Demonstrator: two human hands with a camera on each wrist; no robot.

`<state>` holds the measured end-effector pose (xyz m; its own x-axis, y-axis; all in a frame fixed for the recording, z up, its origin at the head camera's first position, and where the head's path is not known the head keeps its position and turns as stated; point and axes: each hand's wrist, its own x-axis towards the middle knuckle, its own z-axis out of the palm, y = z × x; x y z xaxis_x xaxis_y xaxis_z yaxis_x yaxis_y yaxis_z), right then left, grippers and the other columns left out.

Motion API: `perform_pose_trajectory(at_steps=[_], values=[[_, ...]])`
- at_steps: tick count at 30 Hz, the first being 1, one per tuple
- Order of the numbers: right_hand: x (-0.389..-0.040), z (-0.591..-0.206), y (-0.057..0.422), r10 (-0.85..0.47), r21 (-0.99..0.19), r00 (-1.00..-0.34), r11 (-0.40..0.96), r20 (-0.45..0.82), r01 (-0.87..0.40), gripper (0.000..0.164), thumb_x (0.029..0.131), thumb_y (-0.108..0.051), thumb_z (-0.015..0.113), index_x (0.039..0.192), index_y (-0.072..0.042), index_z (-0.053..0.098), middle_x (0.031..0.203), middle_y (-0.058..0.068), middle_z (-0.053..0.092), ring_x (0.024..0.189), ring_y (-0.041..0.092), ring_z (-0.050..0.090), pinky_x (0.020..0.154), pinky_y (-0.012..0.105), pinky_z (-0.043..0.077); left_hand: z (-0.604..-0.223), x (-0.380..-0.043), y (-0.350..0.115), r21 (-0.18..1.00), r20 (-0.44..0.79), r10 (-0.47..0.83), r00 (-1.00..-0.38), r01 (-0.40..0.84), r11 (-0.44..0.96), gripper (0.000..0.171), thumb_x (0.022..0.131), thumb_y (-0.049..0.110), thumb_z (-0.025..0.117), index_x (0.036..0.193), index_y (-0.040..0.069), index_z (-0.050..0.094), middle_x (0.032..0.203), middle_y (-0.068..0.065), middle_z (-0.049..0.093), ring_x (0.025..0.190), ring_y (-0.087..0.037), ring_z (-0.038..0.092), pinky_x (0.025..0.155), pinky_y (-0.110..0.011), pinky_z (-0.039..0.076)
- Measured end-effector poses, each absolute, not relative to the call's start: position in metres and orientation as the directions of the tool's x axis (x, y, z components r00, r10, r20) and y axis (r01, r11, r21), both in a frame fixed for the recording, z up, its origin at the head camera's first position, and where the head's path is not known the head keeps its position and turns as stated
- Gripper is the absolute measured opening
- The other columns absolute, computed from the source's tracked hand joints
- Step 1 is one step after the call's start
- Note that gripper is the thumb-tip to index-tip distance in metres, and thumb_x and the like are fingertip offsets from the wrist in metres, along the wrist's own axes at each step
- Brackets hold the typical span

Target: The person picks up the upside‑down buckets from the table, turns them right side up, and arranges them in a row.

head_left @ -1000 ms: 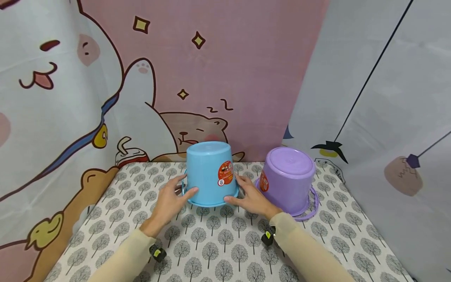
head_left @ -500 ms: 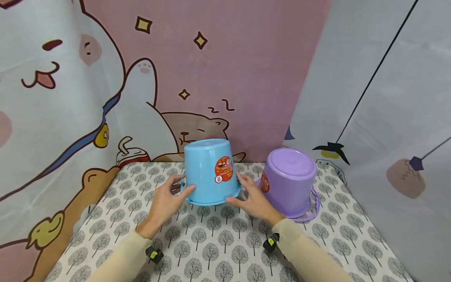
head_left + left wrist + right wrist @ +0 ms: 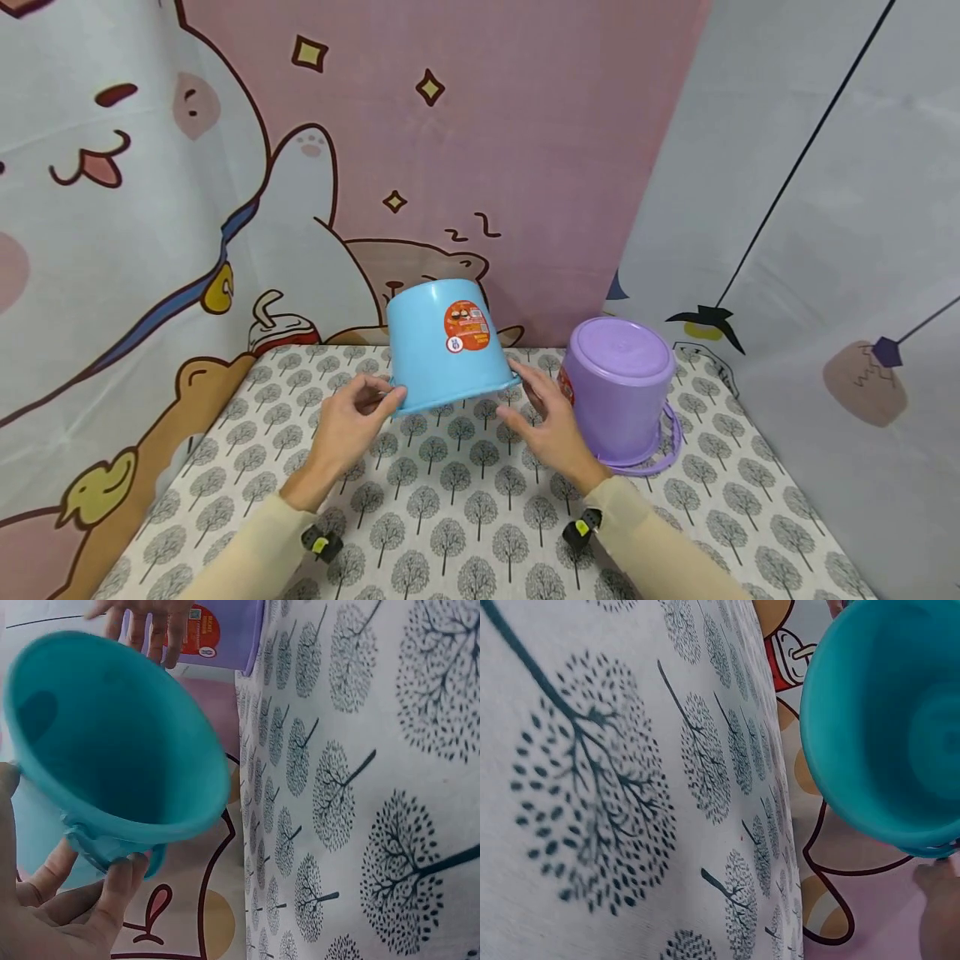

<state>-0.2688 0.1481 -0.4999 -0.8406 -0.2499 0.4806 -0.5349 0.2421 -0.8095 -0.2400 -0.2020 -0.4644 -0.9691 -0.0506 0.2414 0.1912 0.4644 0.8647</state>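
Observation:
Upside down and tilted, a blue bucket (image 3: 438,346) with a round red label is held above the table. My left hand (image 3: 352,417) grips its left rim, the thumb on the near side; in the left wrist view the fingers curl at the handle lug. At the right rim is my right hand (image 3: 551,425), fingertips right at the edge and thumb held away from the bucket. The inside of the bucket (image 3: 877,712) shows in the right wrist view. To the right, a purple bucket (image 3: 618,392) stands upside down, its handle (image 3: 667,446) lying on the table.
A cloth printed with grey trees (image 3: 450,533) covers the table. Behind it hangs a pink cartoon curtain (image 3: 540,167), with a pale curtain (image 3: 825,208) on the right side. The purple bucket stands close beside my right hand.
The blue bucket has risen and tilted, its right side now higher, with its open mouth turning toward me. My right thumb has come off the rim. The purple bucket stays in place.

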Motion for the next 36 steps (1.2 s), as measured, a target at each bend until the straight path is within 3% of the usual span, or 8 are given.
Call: perform_pose_trajectory(at_steps=[5, 12, 19, 22, 24, 27, 30, 36], values=[[-0.269, -0.502, 0.146, -0.177, -0.754, -0.77, 0.16, 0.613, -0.637, 0.062, 0.109, 0.0, 0.079, 0.168, -0.008, 0.061, 0.17, 0.018, 0.061, 0.162, 0.029, 0.058, 0.135, 0.036, 0.047, -0.462, -0.238, -0.202, 0.869, 0.22, -0.059, -0.974, 0.168, 0.465, 0.047, 0.113, 0.059, 0.074, 0.128, 0.015, 0.079, 0.128, -0.013, 0.089, 0.11, -0.025, 0.085, 0.091, -0.029, 0.067], [-0.265, -0.493, 0.144, -0.125, -0.721, -0.732, 0.131, 0.669, -0.681, 0.064, 0.109, 0.007, 0.075, 0.169, -0.012, 0.062, 0.163, 0.021, 0.063, 0.155, 0.021, 0.057, 0.131, 0.037, 0.052, -0.459, -0.235, -0.203, 0.853, 0.254, -0.025, -0.967, 0.212, 0.478, 0.042, 0.12, 0.055, 0.062, 0.127, 0.017, 0.077, 0.103, -0.011, 0.09, 0.071, -0.015, 0.059, 0.062, -0.03, 0.045], [-0.263, -0.487, 0.148, -0.133, -0.694, -0.712, 0.156, 0.69, -0.703, 0.067, 0.109, 0.009, 0.075, 0.171, -0.011, 0.06, 0.163, 0.018, 0.064, 0.152, 0.015, 0.057, 0.128, 0.036, 0.056, -0.456, -0.232, -0.204, 0.832, 0.313, 0.037, -0.949, 0.293, 0.47, 0.034, 0.123, 0.046, 0.06, 0.128, 0.017, 0.075, 0.063, 0.005, 0.051, 0.056, -0.008, 0.036, 0.051, -0.025, 0.034], [-0.262, -0.487, 0.149, -0.137, -0.686, -0.704, 0.156, 0.697, -0.71, 0.068, 0.107, 0.011, 0.075, 0.171, -0.008, 0.059, 0.162, 0.021, 0.064, 0.151, 0.015, 0.057, 0.129, 0.035, 0.055, -0.455, -0.231, -0.203, 0.833, 0.32, 0.062, -0.945, 0.312, 0.457, 0.03, 0.122, 0.043, 0.064, 0.132, 0.016, 0.072, 0.072, -0.002, 0.067, 0.058, -0.007, 0.043, 0.052, -0.024, 0.038], [-0.262, -0.486, 0.15, -0.14, -0.678, -0.696, 0.156, 0.705, -0.718, 0.07, 0.106, 0.013, 0.075, 0.171, -0.007, 0.058, 0.162, 0.023, 0.064, 0.151, 0.016, 0.056, 0.129, 0.035, 0.055, -0.455, -0.23, -0.202, 0.839, 0.324, 0.076, -0.943, 0.323, 0.438, 0.029, 0.12, 0.04, 0.067, 0.136, 0.015, 0.07, 0.09, -0.01, 0.083, 0.066, -0.007, 0.065, 0.059, -0.022, 0.051], [-0.261, -0.485, 0.151, -0.148, -0.658, -0.675, 0.155, 0.722, -0.737, 0.073, 0.104, 0.015, 0.076, 0.171, -0.004, 0.056, 0.161, 0.024, 0.064, 0.15, 0.018, 0.055, 0.13, 0.035, 0.053, -0.455, -0.23, -0.201, 0.854, 0.325, 0.09, -0.941, 0.333, 0.4, 0.037, 0.115, 0.033, 0.078, 0.142, 0.012, 0.065, 0.131, -0.022, 0.086, 0.109, -0.028, 0.089, 0.09, -0.027, 0.073], [-0.26, -0.484, 0.151, -0.152, -0.644, -0.661, 0.151, 0.735, -0.75, 0.075, 0.103, 0.016, 0.077, 0.172, -0.002, 0.055, 0.161, 0.025, 0.063, 0.15, 0.018, 0.054, 0.131, 0.034, 0.053, -0.456, -0.231, -0.199, 0.858, 0.343, 0.112, -0.933, 0.359, 0.367, 0.056, 0.105, 0.022, 0.09, 0.149, 0.006, 0.059, 0.153, -0.03, 0.075, 0.141, -0.046, 0.077, 0.109, -0.039, 0.069], [-0.258, -0.484, 0.154, -0.154, -0.612, -0.641, 0.196, 0.752, -0.766, 0.08, 0.099, 0.016, 0.081, 0.172, -0.001, 0.053, 0.162, 0.025, 0.065, 0.149, 0.027, 0.055, 0.13, 0.034, 0.054, -0.459, -0.232, -0.196, 0.79, 0.449, 0.147, -0.881, 0.468, 0.395, 0.087, 0.089, 0.005, 0.102, 0.159, 0.0, 0.051, 0.16, -0.034, 0.067, 0.144, -0.053, 0.072, 0.114, -0.035, 0.063]])
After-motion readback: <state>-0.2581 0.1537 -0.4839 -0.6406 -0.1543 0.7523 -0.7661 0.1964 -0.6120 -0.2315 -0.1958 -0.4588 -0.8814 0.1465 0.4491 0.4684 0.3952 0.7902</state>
